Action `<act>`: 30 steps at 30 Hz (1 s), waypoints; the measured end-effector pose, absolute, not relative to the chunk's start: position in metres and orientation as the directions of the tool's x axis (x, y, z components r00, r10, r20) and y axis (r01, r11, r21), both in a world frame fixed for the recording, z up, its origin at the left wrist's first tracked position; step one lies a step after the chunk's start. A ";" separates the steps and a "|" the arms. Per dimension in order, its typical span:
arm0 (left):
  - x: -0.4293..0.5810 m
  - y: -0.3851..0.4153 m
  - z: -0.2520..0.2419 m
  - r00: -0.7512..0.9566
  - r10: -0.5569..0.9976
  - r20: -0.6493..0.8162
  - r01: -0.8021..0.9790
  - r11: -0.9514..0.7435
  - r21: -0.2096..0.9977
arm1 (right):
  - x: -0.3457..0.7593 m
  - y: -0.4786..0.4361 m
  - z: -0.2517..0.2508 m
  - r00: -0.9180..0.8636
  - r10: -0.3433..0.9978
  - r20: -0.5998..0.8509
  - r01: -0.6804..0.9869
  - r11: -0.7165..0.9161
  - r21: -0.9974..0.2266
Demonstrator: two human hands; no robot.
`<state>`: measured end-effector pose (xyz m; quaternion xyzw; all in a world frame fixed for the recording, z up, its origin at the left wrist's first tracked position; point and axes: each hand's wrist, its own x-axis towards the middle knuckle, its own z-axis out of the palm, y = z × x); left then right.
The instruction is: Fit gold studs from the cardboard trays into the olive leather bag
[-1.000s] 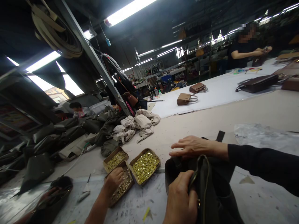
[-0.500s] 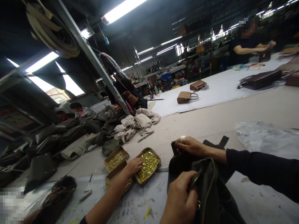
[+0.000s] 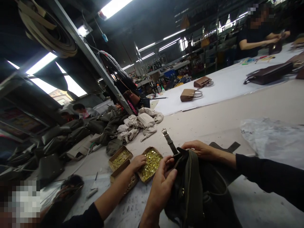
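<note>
A dark olive bag [image 3: 213, 190] with a zip along its opening stands in front of me. My right hand [image 3: 198, 148] grips its upper far edge. My left hand [image 3: 161, 179] is at the bag's left side, thumb and fingers apart, fingertips against the edge. Beyond my left fingers, a strap with a metal buckle [image 3: 169, 139] sticks up from the bag. The bag hides part of my right fingers.
A co-worker's hand [image 3: 139, 163] reaches into a tray of gold-coloured metal pieces [image 3: 150, 163] just left of me. Olive bags [image 3: 51, 167] are heaped at the left. Pale cloth [image 3: 144, 122] and clear plastic [image 3: 273, 136] lie on the table. Small brown handbags [image 3: 190, 95] stand farther back.
My left hand has let go of the zip edge and moved left and up to the bag's side. The bag has turned, and the buckle strap now shows. My right hand has shifted right.
</note>
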<state>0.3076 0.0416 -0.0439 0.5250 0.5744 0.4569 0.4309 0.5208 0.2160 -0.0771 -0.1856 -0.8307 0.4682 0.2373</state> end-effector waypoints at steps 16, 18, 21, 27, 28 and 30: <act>0.274 -0.017 -0.033 0.587 0.758 0.286 0.723 -0.649 0.236 | 0.512 0.215 -0.083 -0.767 0.613 0.189 0.163 0.471 -0.867; 0.280 -0.002 -0.020 0.575 0.777 0.255 0.708 -0.630 0.320 | 0.512 0.214 -0.083 -0.762 0.620 0.184 0.166 0.463 -0.871; 0.290 0.016 0.000 0.524 0.812 0.258 0.639 -0.575 0.511 | 0.516 0.217 -0.087 -0.741 0.650 0.171 0.183 0.440 -0.879; 0.320 0.025 -0.005 0.517 0.854 0.058 0.740 -0.480 0.471 | 0.517 0.219 -0.092 -0.718 0.680 0.150 0.199 0.408 -0.891; 0.325 0.026 -0.010 0.504 0.864 -0.001 0.786 -0.459 0.414 | 0.517 0.217 -0.091 -0.721 0.677 0.150 0.198 0.408 -0.891; 0.333 0.028 -0.018 0.449 0.886 -0.116 0.857 -0.390 0.337 | 0.516 0.215 -0.089 -0.726 0.671 0.151 0.198 0.413 -0.889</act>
